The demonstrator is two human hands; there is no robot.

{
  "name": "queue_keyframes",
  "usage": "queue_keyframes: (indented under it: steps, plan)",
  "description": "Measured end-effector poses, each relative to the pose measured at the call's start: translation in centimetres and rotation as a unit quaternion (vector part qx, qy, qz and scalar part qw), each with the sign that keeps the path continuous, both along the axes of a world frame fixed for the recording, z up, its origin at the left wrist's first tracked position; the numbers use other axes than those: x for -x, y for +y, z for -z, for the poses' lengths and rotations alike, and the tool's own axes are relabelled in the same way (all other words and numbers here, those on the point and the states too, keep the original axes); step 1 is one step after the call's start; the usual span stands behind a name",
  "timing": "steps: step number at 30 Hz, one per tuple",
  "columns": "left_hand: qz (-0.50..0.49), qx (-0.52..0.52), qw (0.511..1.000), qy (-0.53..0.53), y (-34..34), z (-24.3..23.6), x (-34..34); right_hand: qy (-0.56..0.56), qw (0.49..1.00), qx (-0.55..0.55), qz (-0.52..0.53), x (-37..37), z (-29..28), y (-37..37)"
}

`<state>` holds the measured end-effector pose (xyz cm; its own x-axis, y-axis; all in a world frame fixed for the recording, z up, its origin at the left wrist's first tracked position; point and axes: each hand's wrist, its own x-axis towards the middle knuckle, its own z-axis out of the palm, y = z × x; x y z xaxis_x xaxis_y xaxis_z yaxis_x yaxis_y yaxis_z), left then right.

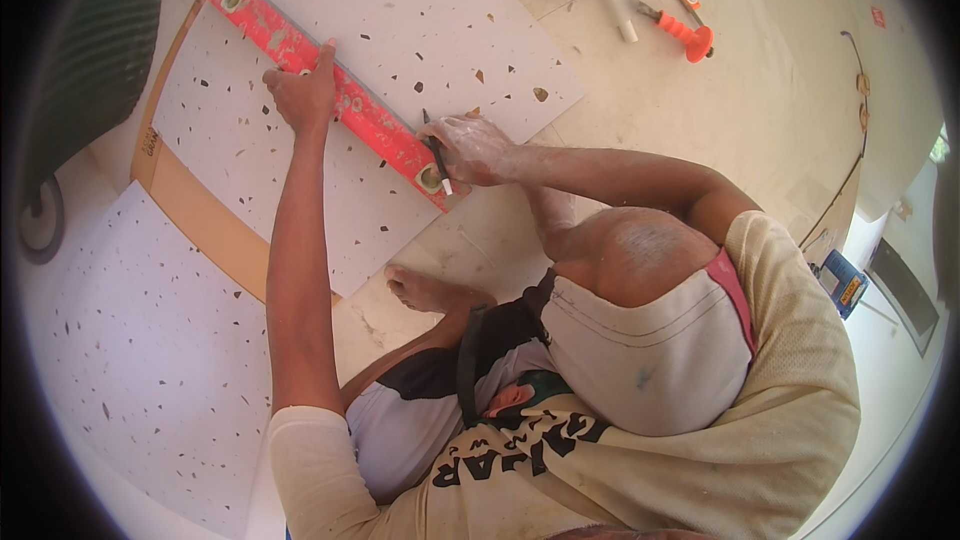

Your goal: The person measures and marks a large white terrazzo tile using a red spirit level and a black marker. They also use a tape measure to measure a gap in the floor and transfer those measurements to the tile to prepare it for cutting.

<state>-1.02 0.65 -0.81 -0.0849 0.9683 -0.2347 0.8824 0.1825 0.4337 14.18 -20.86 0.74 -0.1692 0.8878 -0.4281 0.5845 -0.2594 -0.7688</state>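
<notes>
A red, paint-spattered spirit level (380, 129) lies diagonally across a white speckled tile (460, 35). My left hand (305, 90) grips the level above its middle, thumb and fingers over it. Near the level's lower end, my right hand (468, 150) holds a black pen-like marker (443, 176), dark tip up and white end down, against the level's edge. Pale dust coats the fingers of that hand. A brown cardboard sheet (190, 220) shows under the tile's left side.
Another speckled tile (150, 350) lies lower left, below a dark green wheeled item (90, 60). A white pipe (610, 0), an orange-handled chisel (685, 35) and other tools lie at the top. My bare foot (415, 290) is beside the tile. A blue box (840, 283) sits far right.
</notes>
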Motion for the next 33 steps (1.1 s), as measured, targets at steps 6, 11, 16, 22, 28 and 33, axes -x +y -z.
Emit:
queue_keyframes:
  steps: [6,11,16,22,28,33]
  plan:
    - [0.005,-0.001,1.0,0.006,-0.1,-0.2,-0.1,0.001,1.0,-0.009,0.0,0.1,0.4,-0.1]
    - [0.004,-0.006,1.0,0.008,0.0,0.0,0.0,0.006,1.0,0.004,-0.008,0.0,0.1,0.1]
    - [-0.007,-0.008,1.0,-0.003,0.0,0.1,0.1,0.006,1.0,0.006,-0.005,0.0,0.1,0.2]
    - [0.0,-0.017,1.0,-0.01,-0.1,0.3,0.2,-0.005,1.0,-0.007,-0.009,0.1,0.1,0.0]
    - [-0.017,0.007,1.0,-0.025,-0.3,-0.4,0.1,0.005,1.0,0.014,-0.026,-0.1,0.8,0.0]
    - [-0.012,0.003,1.0,-0.02,-0.3,-0.3,0.2,0.0,1.0,0.009,-0.023,0.0,0.6,0.0]
